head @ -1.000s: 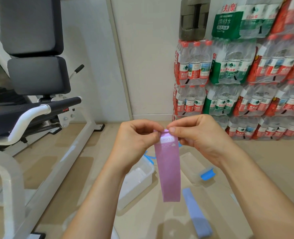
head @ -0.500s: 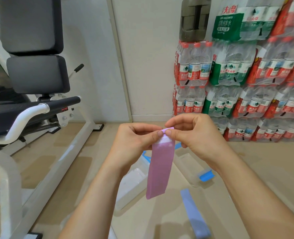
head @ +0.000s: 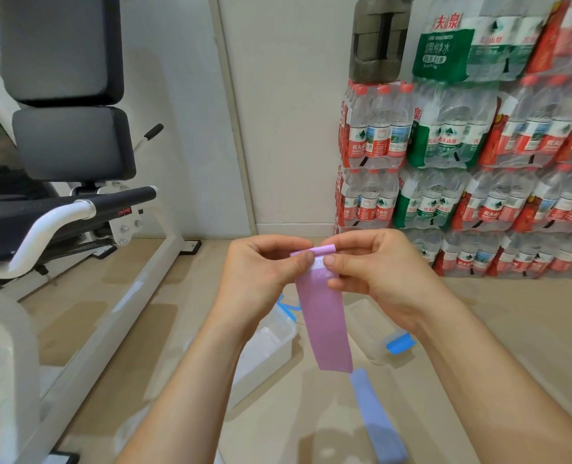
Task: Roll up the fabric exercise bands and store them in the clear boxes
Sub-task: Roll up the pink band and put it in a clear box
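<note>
A pink fabric band (head: 325,323) hangs in front of me, its top edge curled into a small tight roll between my fingers. My left hand (head: 261,276) pinches the left end of that roll and my right hand (head: 371,266) pinches the right end, thumbs meeting on a white label. A blue band (head: 375,416) lies flat on the floor below. Two clear boxes sit on the floor: one (head: 271,343) under my left wrist, another (head: 375,326) with a blue latch under my right hand.
A white-framed exercise machine with black pads (head: 70,135) fills the left side. Shrink-wrapped packs of water bottles (head: 462,169) are stacked against the wall at right, with a dark jug (head: 378,38) on top. Beige floor lies between them.
The band's top edge has been rolled over into a small tube, and the hanging tail has swung from the left back to hang straight down.
</note>
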`<state>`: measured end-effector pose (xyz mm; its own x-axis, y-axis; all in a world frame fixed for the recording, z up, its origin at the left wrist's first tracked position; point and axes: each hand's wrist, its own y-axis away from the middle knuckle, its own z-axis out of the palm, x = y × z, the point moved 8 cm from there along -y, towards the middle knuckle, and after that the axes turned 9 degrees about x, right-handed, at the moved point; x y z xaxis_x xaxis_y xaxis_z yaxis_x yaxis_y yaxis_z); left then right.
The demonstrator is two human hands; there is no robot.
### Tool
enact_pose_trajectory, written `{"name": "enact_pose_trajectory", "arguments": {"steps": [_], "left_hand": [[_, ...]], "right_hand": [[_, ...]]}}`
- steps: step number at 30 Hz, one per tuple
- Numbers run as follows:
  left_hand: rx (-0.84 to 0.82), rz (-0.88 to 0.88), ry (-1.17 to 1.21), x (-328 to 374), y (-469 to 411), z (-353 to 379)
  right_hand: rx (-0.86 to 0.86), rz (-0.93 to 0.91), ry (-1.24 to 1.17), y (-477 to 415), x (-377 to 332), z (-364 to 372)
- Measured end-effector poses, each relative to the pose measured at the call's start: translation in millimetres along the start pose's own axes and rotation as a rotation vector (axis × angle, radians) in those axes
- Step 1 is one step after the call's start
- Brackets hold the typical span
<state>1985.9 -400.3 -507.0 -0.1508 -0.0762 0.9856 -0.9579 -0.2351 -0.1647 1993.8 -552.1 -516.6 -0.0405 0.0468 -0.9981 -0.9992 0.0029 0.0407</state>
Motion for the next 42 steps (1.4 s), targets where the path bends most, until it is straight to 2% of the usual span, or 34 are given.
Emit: {"name": "enact_pose_trajectory", "arguments": {"steps": [10,13,16,20,23,31,42], "left_hand": [[0.047,0.038,-0.052,4,1,3],[0.048,0.053,-0.073,5,2,4],[-0.004,0.005,-0.062,-1,1,7],[-0.075,-0.094,0.067,-5,2,9],[-0.099,-0.084,0.030,-3,4,10],[0.002,-0.083,0.017,-4,3,6],[0.039,-0.102,0.042,-8,-1,1]], "right_hand": [[-0.002,-0.013,-0.057,-2,-2,-1],[0.045,-0.019,-0.063,-4,0,-3],[0.070,-0.013,-0.049,-5,3,-5],[0.079,-0.013,-0.044,-6,3,-9],[0.082,-0.018,-0.052,-5,2,-9],[0.086,-0.006,-0.111,-6,2,-7],[0.064,0.020,-0.079,-8,9,-9]]}}
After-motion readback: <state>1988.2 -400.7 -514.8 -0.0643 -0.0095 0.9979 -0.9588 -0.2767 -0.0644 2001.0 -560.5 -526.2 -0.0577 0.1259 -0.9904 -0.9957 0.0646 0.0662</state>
